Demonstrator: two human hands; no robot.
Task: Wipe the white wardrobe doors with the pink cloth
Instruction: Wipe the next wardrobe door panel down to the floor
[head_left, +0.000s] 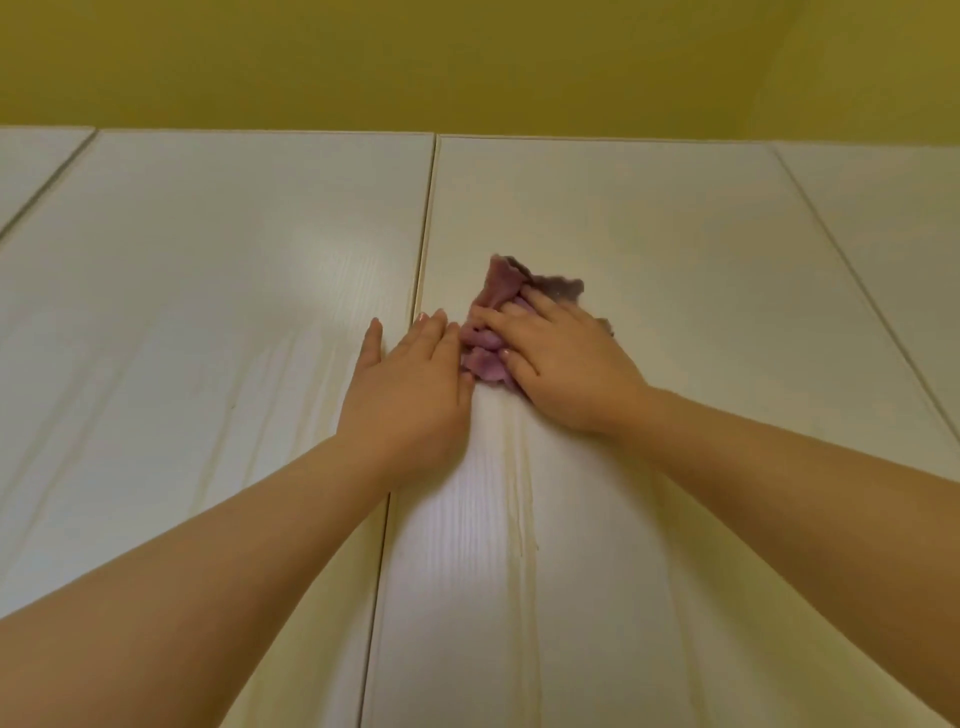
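Observation:
The white wardrobe doors fill the view; the left door (218, 322) and the right door (701, 291) meet at a vertical seam. A crumpled pink cloth (501, 291) lies against the right door just right of the seam. My right hand (566, 364) presses on the cloth with its fingers spread over it and its thumb curled round the lower folds. My left hand (410, 384) lies flat across the seam with straight fingers, its edge touching the cloth.
A yellow wall (467, 62) rises above the wardrobe's top edge. Further door panels show at the far left (26, 166) and far right (893, 218). Faint streaks run down the right door below my hands.

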